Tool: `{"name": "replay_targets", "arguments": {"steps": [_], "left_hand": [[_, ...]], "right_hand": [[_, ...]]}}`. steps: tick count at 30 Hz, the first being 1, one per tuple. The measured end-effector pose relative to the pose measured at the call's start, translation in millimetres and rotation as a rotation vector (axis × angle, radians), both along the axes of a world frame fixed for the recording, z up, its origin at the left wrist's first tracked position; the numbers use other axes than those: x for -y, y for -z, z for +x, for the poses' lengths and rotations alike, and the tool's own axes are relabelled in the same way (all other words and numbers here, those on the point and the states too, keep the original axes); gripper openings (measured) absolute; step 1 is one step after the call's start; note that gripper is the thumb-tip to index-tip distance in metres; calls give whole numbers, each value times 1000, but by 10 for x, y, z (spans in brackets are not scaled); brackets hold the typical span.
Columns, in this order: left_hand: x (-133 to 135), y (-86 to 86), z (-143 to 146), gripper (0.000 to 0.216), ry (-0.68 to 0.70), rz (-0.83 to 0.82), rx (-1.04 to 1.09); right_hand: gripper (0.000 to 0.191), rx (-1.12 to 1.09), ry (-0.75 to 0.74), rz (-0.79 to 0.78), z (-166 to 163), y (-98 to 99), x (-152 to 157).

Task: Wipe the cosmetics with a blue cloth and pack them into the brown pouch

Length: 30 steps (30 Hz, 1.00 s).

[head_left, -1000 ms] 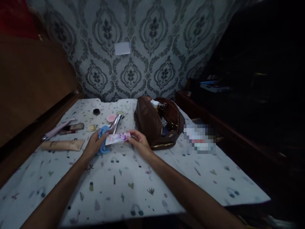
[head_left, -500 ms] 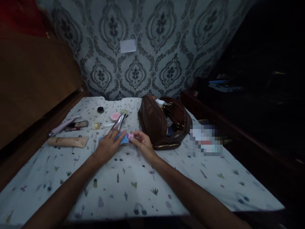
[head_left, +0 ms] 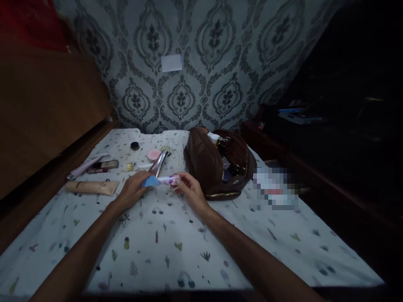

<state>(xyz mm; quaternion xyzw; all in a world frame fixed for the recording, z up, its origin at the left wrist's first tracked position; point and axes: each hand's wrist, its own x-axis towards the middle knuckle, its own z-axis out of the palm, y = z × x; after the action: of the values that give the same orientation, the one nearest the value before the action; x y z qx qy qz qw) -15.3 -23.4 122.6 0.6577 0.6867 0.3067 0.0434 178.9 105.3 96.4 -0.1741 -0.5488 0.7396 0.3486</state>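
Note:
My right hand (head_left: 189, 191) pinches the cap end of a small white and pink tube (head_left: 166, 180) held level just above the table. Around the tube's other end my left hand (head_left: 132, 192) is closed on a blue cloth (head_left: 150, 181). A silver tube (head_left: 159, 163) lies just behind the cloth. To the right of my hands stands an open brown toiletry bag (head_left: 208, 165) with small bottles inside.
A printed white cloth (head_left: 176, 247) covers the table. On its left lie a beige tube (head_left: 92, 187), a pink tube (head_left: 83, 167), a compact (head_left: 102, 165), small pots (head_left: 135, 145) and a pink round case (head_left: 153, 155). A wooden headboard stands left, dark furniture right.
The left hand, laid flat over the tube half a second ago, has slid back toward its left end with the blue cloth. The tube now shows edge-on instead of face-up.

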Motion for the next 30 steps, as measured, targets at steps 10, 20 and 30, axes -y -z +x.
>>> {"name": "replay_targets", "arguments": {"steps": [10,20,30], "left_hand": [[-23,-61,270,35,76,-294,716],[-46,-46,356,56,68,-117,785],[-56,-57,440,38,115,-126,848]], "right_hand": [[40,-78,-75,-237,-39,10,-10],[45,53,-317,-237,-44,79,136],[51,163,-536,-287,47,4,150]]}}
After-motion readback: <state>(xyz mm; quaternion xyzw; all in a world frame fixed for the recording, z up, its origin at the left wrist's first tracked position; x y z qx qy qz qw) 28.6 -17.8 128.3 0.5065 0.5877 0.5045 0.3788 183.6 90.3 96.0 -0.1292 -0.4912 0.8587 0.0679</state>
